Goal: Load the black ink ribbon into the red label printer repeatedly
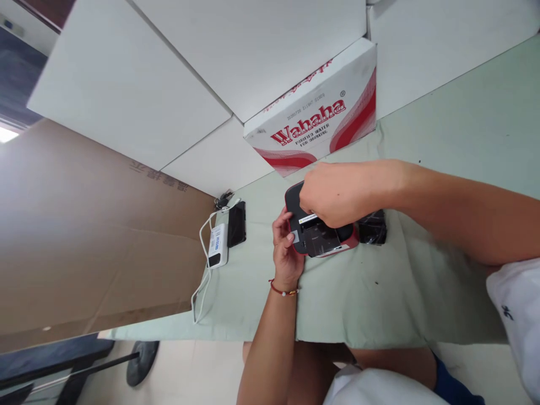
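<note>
1. White sleeve (518, 315) at right, nearest; right hand (333, 191) curled over the device (323, 237), any grip hidden
2. Left hand (287, 247) half-curled, fingers and thumb holding the device's left edge
3. Device on green-covered bench (426, 281), near Wahaha box (314, 112)

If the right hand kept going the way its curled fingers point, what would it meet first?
Probably the red-and-black device, just below the right hand; its fingertips are hidden, so contact is unclear.
</note>
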`<state>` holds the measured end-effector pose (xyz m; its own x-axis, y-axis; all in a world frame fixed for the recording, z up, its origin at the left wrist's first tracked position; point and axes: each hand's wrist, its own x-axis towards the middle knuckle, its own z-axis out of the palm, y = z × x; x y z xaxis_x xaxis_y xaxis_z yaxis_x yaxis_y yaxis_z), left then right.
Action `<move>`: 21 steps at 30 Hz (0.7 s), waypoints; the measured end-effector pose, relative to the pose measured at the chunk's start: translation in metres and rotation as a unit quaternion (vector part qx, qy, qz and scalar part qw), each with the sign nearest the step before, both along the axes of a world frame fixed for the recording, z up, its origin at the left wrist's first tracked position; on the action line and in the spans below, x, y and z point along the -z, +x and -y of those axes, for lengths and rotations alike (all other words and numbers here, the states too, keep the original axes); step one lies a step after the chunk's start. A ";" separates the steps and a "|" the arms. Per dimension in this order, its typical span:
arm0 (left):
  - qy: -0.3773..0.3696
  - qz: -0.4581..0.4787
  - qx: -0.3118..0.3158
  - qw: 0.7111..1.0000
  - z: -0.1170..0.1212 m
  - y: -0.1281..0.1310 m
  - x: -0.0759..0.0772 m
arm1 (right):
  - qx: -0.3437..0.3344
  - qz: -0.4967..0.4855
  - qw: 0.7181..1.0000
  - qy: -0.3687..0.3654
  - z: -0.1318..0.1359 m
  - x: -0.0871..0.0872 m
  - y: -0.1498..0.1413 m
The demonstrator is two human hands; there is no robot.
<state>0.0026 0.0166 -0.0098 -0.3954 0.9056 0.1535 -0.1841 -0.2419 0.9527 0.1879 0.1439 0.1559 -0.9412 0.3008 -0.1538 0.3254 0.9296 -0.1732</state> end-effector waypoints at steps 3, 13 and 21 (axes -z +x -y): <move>-0.002 0.038 0.014 0.999 -0.003 -0.001 -0.001 | 0.018 0.000 1.000 0.002 0.000 -0.001 0.001; -0.035 0.047 0.035 0.998 -0.003 0.002 0.001 | 0.073 -0.146 0.987 0.008 0.011 -0.027 0.008; -0.028 0.064 0.055 0.996 -0.005 0.003 0.003 | 0.003 -0.031 0.997 -0.066 0.004 -0.019 0.014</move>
<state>0.0054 0.0213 -0.0129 -0.3074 0.9499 0.0562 -0.3275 -0.1611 0.9310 0.2017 0.1401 0.1745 -0.9486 0.2868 -0.1340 0.3151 0.8956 -0.3140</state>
